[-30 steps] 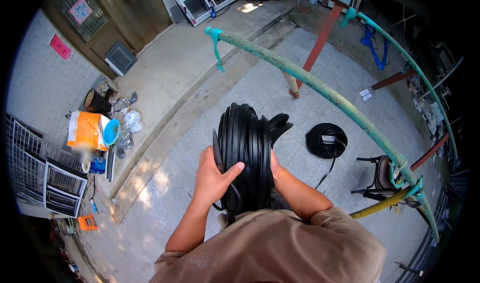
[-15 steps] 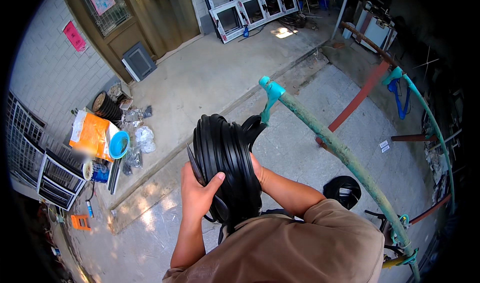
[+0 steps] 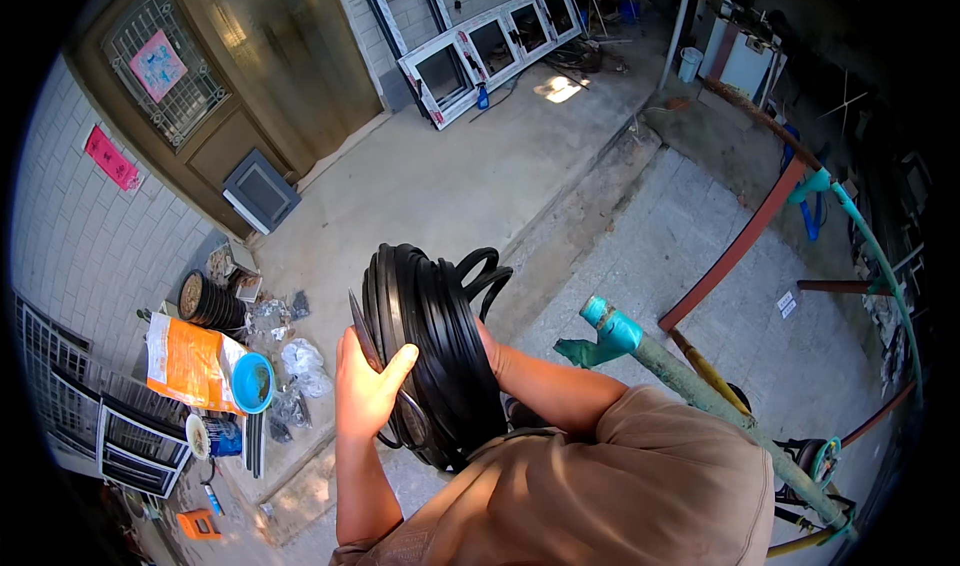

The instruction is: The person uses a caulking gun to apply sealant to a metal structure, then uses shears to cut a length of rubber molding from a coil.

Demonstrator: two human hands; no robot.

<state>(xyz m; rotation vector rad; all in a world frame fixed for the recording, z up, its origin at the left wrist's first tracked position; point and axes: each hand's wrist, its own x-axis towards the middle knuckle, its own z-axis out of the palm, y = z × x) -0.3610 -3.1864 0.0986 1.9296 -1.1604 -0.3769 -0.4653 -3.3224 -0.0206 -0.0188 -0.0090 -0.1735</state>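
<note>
A thick coil of black rubber strip (image 3: pixel 430 356) is held upright in front of my body, between my two hands. My left hand (image 3: pixel 370 391) is closed on a pair of scissors (image 3: pixel 362 328) and presses against the coil's left side. The blades point away from me, and a dark handle loop shows below the thumb. On the coil's right side my right hand (image 3: pixel 487 350) grips it; most of its fingers are hidden behind the strip. A loose loop of strip (image 3: pixel 484 263) sticks out at the coil's upper right.
To my right a green pipe (image 3: pixel 690 391) ends in a turquoise wrapping (image 3: pixel 612 328). A concrete step (image 3: pixel 545 241) runs ahead. On the left stand an orange sack (image 3: pixel 190 366), a blue basin (image 3: pixel 252 383) and stacked pots (image 3: pixel 210 301). White window frames (image 3: pixel 490 51) lean at the back.
I have moved forward past the pipe's end, which now lies lower and farther right in view. The loose loop has come away from beside the pipe. Both hands keep their hold.
</note>
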